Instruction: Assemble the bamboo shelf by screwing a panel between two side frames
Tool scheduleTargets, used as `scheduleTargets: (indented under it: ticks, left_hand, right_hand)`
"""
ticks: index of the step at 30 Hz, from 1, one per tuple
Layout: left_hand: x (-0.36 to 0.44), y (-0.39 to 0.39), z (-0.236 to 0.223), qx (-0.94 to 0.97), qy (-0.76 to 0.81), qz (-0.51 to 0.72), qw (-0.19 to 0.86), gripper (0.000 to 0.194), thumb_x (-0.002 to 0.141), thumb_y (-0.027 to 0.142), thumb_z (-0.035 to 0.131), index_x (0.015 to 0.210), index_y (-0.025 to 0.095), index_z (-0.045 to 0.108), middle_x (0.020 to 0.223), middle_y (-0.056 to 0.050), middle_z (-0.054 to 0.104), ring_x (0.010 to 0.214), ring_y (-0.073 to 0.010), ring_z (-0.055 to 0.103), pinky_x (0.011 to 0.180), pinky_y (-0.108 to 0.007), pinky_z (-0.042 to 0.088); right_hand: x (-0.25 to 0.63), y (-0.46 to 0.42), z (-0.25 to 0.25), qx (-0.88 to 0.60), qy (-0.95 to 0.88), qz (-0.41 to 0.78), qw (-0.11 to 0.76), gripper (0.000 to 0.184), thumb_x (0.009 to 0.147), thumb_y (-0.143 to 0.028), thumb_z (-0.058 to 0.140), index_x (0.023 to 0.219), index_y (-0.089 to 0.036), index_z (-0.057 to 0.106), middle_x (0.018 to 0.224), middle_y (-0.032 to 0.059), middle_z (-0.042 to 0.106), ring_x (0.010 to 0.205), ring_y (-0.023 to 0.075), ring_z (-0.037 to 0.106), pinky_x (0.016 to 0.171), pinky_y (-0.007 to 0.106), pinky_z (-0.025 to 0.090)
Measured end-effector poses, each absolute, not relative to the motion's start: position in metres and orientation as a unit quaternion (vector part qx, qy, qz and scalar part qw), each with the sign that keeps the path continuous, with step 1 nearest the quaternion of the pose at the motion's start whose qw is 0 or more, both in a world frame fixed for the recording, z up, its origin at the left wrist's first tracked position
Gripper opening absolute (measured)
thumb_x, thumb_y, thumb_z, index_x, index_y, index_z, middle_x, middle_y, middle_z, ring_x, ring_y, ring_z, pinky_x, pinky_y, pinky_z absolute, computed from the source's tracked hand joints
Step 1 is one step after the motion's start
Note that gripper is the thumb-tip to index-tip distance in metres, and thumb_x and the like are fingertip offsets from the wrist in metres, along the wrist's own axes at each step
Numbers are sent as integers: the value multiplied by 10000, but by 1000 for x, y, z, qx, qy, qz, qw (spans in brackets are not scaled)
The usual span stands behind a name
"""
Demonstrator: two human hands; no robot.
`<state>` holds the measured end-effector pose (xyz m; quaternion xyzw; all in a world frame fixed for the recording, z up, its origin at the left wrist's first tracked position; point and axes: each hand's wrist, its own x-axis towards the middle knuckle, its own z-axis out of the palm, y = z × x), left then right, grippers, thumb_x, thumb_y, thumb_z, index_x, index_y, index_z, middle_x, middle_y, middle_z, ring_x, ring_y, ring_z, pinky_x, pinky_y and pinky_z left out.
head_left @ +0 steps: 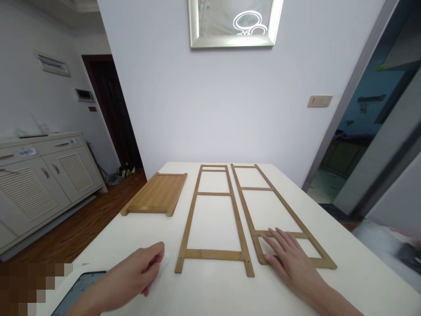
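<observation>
My left hand (134,274) is closed in a loose fist above the white table, left of the middle wooden frame (213,254). A faint, see-through piece of plastic (166,261) shows at its fingers; most of it is hidden. My right hand (289,256) is open, fingers spread across the near end of the right wooden frame (286,204), apparently resting on its crossbars. Both frames are ladder-like, lying flat side by side with their long rails running away from me. At the left lies a stack of slatted wooden panels (159,193).
A phone (77,292) lies at the near left of the white table (210,294). The table's far edge meets a wall with a framed mirror (232,41). A white cabinet (49,175) stands left, and a doorway opens at right.
</observation>
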<state>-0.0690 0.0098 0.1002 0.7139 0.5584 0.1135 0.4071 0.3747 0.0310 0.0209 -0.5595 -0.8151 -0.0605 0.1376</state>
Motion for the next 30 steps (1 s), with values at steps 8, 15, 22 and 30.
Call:
scheduleTargets:
  ticks: [8,15,22,30]
  left_hand:
    - [-4,-6,92,685,452,214,530,53,862,239,452,820,208,457,675,41,516,617,-107,500,587,-204,443]
    - [35,-15,75,649,446,257,561,111,831,270,519,789,207,438,607,48,512,551,-99,494,545,-201,402]
    - [47,-19,60,671,474,286,494,96,839,281,511,794,210,464,560,60,464,528,-104,459,504,-205,319]
    - [78,-35,24,646,472,302,518,121,759,271,575,779,204,477,599,51,453,555,-95,414,560,-206,351]
  right_hand:
    - [313,14,22,-527,-843,70,86,514,966,-548,337,1469,-463,279,1573,-10,251,1448,326,176,1108,655,200]
    - [317,20,15,-543,-830,53,113,530,968,-527,351,1478,-386,321,1561,25,299,1447,280,208,1146,586,187]
    - [375,9,-8,-606,-763,-96,202,564,946,-486,408,1408,-167,455,1417,140,505,1339,309,416,1099,530,340]
    - [402,10,-10,-610,-753,-143,201,372,947,-439,435,1122,-193,651,1178,125,659,1142,311,576,999,533,427]
